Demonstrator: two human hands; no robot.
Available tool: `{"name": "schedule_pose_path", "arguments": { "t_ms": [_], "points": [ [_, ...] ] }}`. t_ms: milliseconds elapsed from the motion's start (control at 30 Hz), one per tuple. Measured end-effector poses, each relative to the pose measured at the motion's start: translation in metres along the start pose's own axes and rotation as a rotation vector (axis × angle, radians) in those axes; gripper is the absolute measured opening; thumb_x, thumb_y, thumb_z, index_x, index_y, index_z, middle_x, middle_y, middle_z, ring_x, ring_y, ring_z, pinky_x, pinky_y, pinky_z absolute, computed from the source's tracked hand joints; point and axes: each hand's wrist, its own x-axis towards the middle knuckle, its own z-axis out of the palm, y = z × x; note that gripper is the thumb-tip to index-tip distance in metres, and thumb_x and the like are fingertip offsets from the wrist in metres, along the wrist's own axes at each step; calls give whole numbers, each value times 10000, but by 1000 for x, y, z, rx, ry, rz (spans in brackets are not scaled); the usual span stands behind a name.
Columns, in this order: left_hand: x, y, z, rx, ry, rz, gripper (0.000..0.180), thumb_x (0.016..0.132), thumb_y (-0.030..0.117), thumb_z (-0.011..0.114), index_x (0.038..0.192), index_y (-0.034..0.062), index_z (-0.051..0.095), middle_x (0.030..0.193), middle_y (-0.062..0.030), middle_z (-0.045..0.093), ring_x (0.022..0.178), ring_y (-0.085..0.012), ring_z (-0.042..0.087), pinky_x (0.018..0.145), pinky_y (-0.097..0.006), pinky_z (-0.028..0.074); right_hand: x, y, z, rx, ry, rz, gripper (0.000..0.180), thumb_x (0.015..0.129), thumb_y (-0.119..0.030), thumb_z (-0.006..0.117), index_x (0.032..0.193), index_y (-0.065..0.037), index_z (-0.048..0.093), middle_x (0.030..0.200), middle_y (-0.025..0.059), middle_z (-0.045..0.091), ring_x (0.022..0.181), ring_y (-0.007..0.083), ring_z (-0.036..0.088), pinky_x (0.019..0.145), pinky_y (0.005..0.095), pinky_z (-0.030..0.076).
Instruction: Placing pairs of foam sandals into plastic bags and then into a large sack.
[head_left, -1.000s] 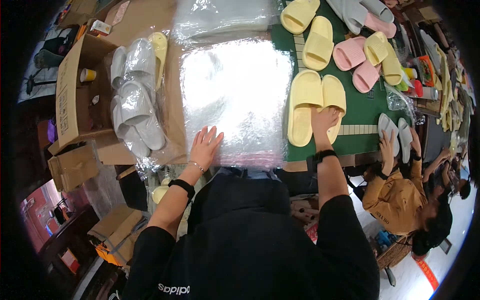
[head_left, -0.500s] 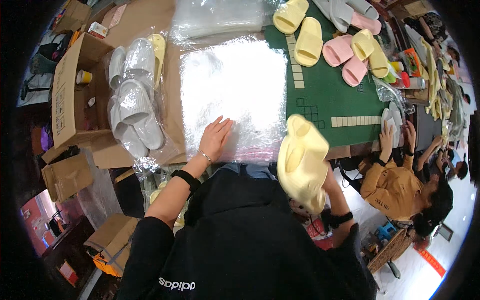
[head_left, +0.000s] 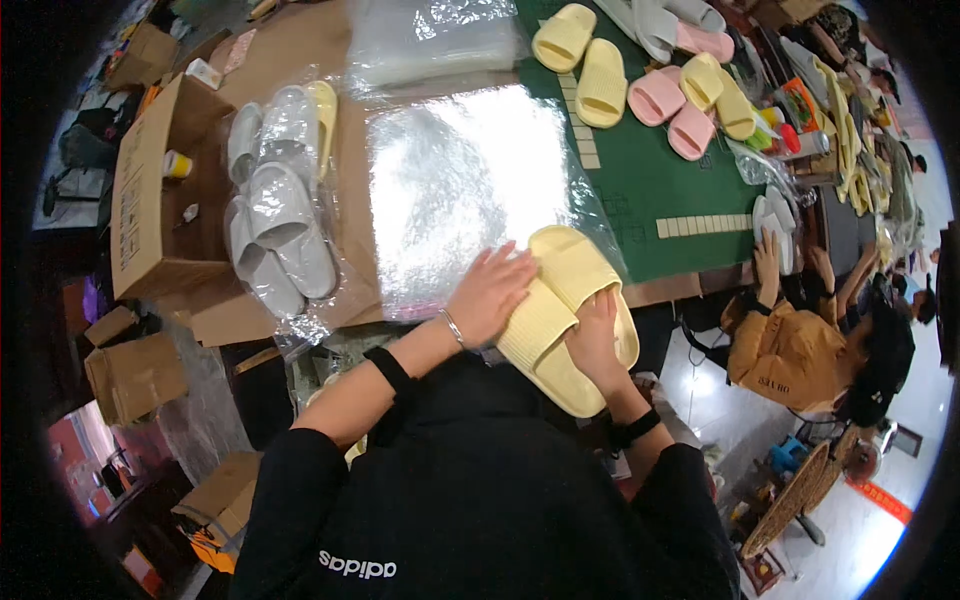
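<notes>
A pair of pale yellow slide slippers (head_left: 576,262), one against the other, lies at the table's near edge, partly over the clear plastic bags (head_left: 450,170). My right hand (head_left: 597,345) grips the pair, its fingers tucked in at the strap opening of the right one. Against the left slipper's toe end rests my left hand (head_left: 492,298), fingers stretched out and close together. Its fingertips touch the slippers; the underside of the palm is hidden. The stacked bags are shiny and lie flat in front of me.
Bagged grey slippers (head_left: 285,215) lie left, beside an open cardboard box (head_left: 145,210). More clear bags (head_left: 430,50) lie at the back. Loose yellow slippers (head_left: 602,85) and pink slippers (head_left: 657,97) sit on a green mat (head_left: 680,235). At right, a co-worker (head_left: 790,350) handles grey slippers.
My right hand has brought the yellow slippers from the right side up to the table edge and turned them. My left hand has moved right, from the bags to the slippers.
</notes>
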Motion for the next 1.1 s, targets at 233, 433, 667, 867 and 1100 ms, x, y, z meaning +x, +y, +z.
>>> {"name": "schedule_pose_path", "arguments": {
  "t_ms": [233, 433, 667, 867, 1100],
  "points": [
    [-13, 71, -35, -56, -116, 71, 439, 912, 240, 320, 1296, 30, 349, 1329, -144, 366, 1278, -284, 259, 1062, -450, 149, 61, 10, 42, -47, -15, 347, 233, 696, -165, 533, 814, 35, 546, 915, 231, 511, 964, 393, 415, 912, 493, 269],
    [-65, 88, -48, -391, -106, 98, 394, 916, 193, 370, 1275, 32, 372, 1324, -113, 379, 1261, -283, 294, 1061, -452, 162, 76, -52, 20, 52, 52, 150, 224, 701, -159, 526, 812, 34, 552, 921, 240, 506, 949, 399, 418, 889, 501, 277],
    [-122, 78, -91, -208, 126, -88, 508, 876, 257, 443, 1326, 70, 303, 1378, -179, 246, 1294, -361, 171, 1054, -473, 133, 158, -153, 59, -65, 390, -140, 236, 712, -150, 508, 813, 50, 583, 937, 275, 498, 955, 439, 411, 891, 543, 261],
    [-142, 22, -154, -44, 693, -328, 582, 853, 295, 451, 1357, 80, 252, 1399, -224, 156, 1285, -406, 150, 1045, -446, 138, 233, -309, 63, 93, 214, -32, 405, 759, -223, 481, 1042, 63, 526, 1099, 290, 466, 1188, 433, 269, 1006, 554, 111],
    [-152, -137, -199, 255, 669, -888, 706, 796, 482, 486, 1358, 122, 258, 1368, -178, 275, 1229, -407, 263, 978, -495, 257, 160, -278, 135, 80, -755, -862, 484, 806, -330, 529, 1085, 65, 510, 1109, 290, 491, 973, 401, 512, 868, 426, 401]
  ]
}}
